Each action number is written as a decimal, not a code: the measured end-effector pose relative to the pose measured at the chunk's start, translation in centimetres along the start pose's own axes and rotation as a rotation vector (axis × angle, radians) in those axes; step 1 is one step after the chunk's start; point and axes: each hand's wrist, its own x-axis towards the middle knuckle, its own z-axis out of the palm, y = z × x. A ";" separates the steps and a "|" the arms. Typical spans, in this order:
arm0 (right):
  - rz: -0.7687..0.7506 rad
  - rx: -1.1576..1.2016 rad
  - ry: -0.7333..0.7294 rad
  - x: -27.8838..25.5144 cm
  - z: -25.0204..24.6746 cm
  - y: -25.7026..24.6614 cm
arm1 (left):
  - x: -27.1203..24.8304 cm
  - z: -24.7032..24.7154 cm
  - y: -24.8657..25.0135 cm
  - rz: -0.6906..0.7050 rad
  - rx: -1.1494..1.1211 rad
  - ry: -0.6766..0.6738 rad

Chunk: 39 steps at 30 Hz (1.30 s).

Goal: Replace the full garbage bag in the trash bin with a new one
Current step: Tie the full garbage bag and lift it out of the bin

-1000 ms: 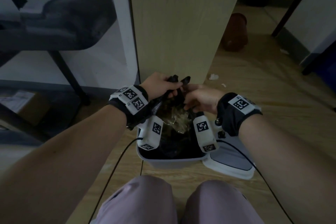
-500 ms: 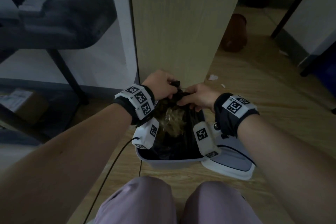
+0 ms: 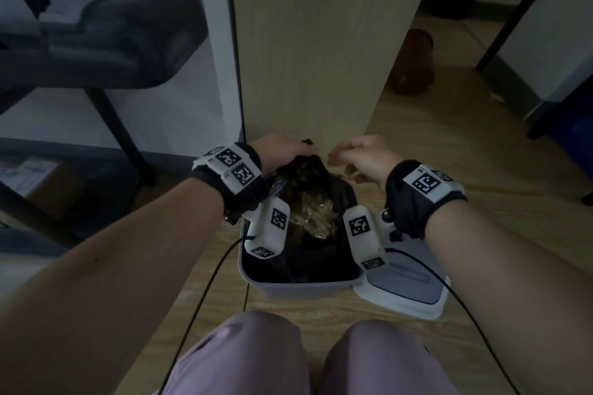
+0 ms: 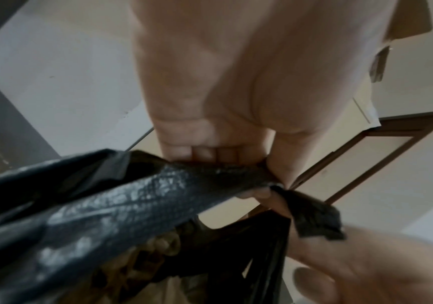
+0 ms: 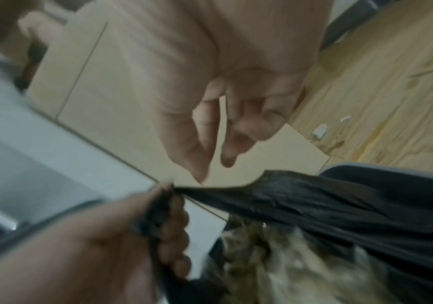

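Observation:
A grey trash bin (image 3: 301, 286) stands on the floor in front of my knees, lined with a full black garbage bag (image 3: 309, 175). Crumpled yellowish waste (image 3: 316, 216) shows inside the bag. My left hand (image 3: 285, 151) grips the gathered top of the bag (image 4: 132, 205) in a fist (image 4: 210, 139) above the bin's far edge. My right hand (image 3: 354, 155) hovers just right of that bunch, fingers loosely curled (image 5: 226, 127) and holding nothing. In the right wrist view, the left hand (image 5: 106, 236) clasps the bag's neck (image 5: 340, 205).
The bin's lid (image 3: 414, 290) lies on the floor against the bin's right side. A tall wooden panel (image 3: 305, 42) rises right behind the bin. A dark chair (image 3: 112, 35) and a cardboard box (image 3: 32, 176) are to the left, a brown pot (image 3: 414, 64) is far right.
My right hand has let go of the bag's top and drawn a little to the right. The left hand keeps the gathered top and has lifted it slightly.

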 end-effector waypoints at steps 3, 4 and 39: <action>0.142 -0.030 -0.091 -0.1 -0.5 -0.4 | 0.2 -0.1 -0.2 -0.005 -0.044 0.040; 0.173 -0.063 -0.153 -0.2 -0.5 -0.4 | 0.3 -0.1 -0.2 0.005 -0.060 0.043; 0.529 -0.432 -0.254 -0.2 -2.9 3.3 | 2.9 -1.9 -6.7 -0.113 0.433 0.325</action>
